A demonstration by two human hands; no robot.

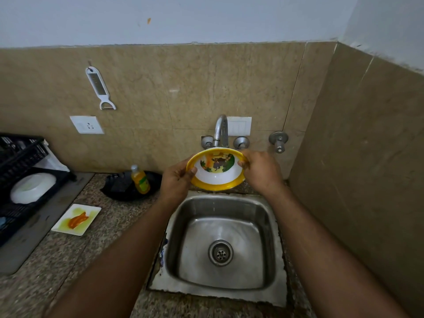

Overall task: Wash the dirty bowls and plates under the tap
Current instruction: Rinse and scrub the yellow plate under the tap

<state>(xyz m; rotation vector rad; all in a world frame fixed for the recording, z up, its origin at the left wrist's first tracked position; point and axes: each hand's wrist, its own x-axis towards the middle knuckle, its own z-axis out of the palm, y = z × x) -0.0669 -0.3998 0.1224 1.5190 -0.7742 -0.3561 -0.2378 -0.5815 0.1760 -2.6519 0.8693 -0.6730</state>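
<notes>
Both hands, left (176,180) and right (261,172), grasp the bowl (216,171) by its rim, tipped toward the person, under the tap (221,129).

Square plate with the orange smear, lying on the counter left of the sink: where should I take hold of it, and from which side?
Probably by the bare white corner nearest the sink. The square plate lies flat on the counter, so slide fingers under that raised rim from the right, thumb on top. The smear sits mid-plate, and the black rack crowds its left side.
</notes>
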